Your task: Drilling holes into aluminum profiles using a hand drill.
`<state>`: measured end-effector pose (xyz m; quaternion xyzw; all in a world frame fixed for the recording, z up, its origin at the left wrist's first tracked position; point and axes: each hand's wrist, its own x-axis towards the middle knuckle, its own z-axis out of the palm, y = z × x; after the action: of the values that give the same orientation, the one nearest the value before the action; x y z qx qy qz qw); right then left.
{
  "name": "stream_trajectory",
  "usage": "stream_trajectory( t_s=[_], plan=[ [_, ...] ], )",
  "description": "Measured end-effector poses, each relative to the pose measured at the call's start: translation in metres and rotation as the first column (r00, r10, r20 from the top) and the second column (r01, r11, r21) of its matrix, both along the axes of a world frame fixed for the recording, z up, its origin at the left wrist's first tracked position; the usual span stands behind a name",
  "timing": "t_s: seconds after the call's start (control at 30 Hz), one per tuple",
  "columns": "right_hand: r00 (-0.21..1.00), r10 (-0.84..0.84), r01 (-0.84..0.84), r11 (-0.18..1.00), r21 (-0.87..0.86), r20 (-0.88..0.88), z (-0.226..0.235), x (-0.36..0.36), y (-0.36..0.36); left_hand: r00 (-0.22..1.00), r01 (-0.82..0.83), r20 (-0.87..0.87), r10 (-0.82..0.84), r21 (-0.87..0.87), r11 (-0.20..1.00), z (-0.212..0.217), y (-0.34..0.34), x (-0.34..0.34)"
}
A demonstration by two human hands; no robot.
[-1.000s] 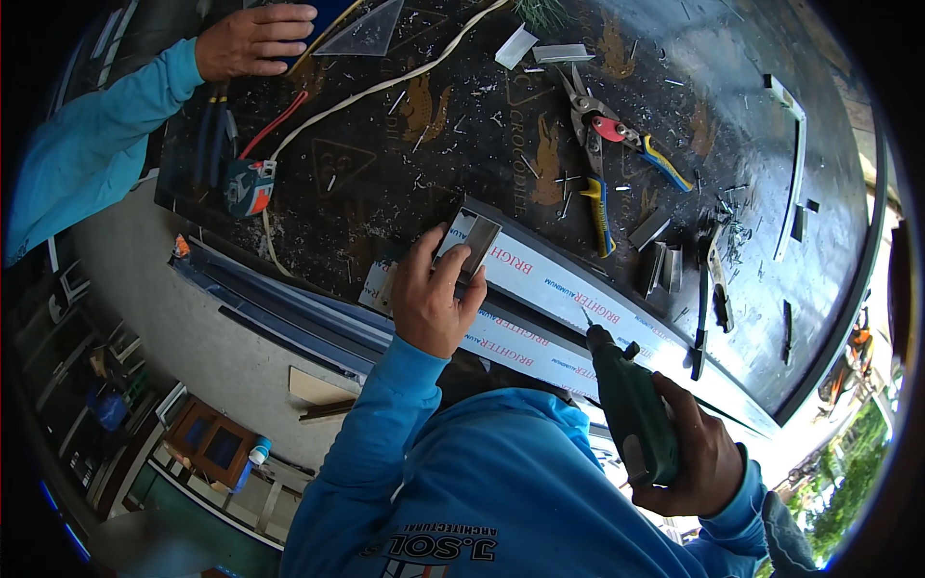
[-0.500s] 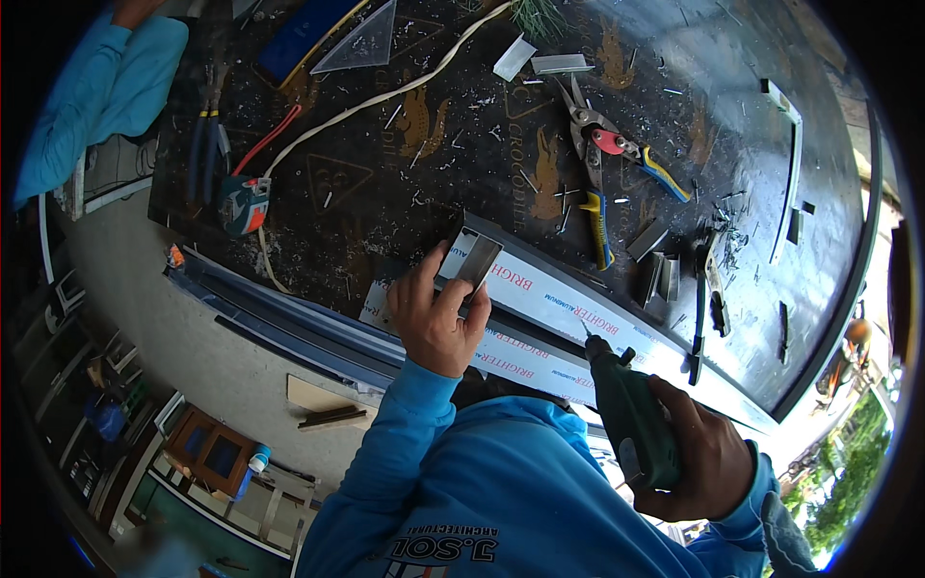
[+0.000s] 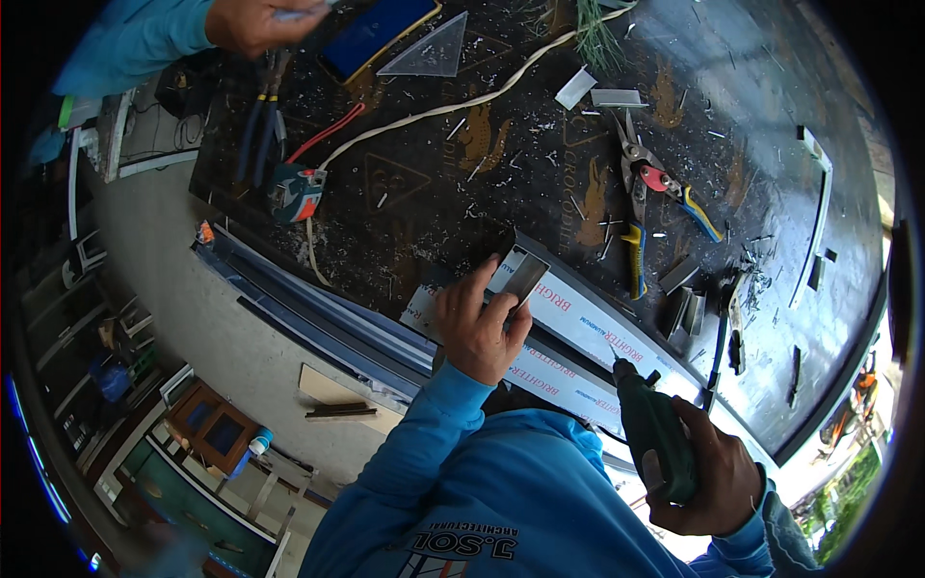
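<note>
Dark workbench (image 3: 482,164), metal shavings everywhere. Left hand (image 3: 477,323) pinches bracket (image 3: 523,276) onto white rail (image 3: 588,332). Right hand (image 3: 708,477), 5 o'clock, fingers wrapped round drill (image 3: 655,438); bit not yet touching, fastening seemingly pending.

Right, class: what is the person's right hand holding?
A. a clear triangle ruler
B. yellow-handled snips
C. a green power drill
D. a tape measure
C: the right hand grips a green drill with its bit toward the aluminium strip, while the snips, tape measure and triangle ruler lie untouched on the dark bench.
</note>
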<state>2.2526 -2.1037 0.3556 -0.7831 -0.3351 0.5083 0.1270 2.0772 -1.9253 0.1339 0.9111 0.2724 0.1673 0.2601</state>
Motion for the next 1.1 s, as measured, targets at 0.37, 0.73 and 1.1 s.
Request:
stream_trajectory(
  t_s=[0.37, 0.73, 1.1],
  plan=[
    [0.996, -0.003, -0.007, 0.995, -0.1, -0.092, 0.002, 0.005, -0.007, 1.0, -0.001, 0.013, 0.001, -0.005, 1.0, -0.002, -0.002, -0.001],
    [0.992, -0.047, 0.051, 0.998, 0.028, -0.115, 0.002, 0.0, -0.028, 1.0, 0.028, 0.011, -0.028, 0.001, 1.0, 0.003, 0.0, 0.0],
    [0.87, -0.379, 0.473, 0.822, 0.319, -0.315, 0.012, -0.035, -0.076, 0.977, 0.132, 0.204, -0.064, -0.336, 0.932, 0.048, 0.052, -0.011]
  ],
)
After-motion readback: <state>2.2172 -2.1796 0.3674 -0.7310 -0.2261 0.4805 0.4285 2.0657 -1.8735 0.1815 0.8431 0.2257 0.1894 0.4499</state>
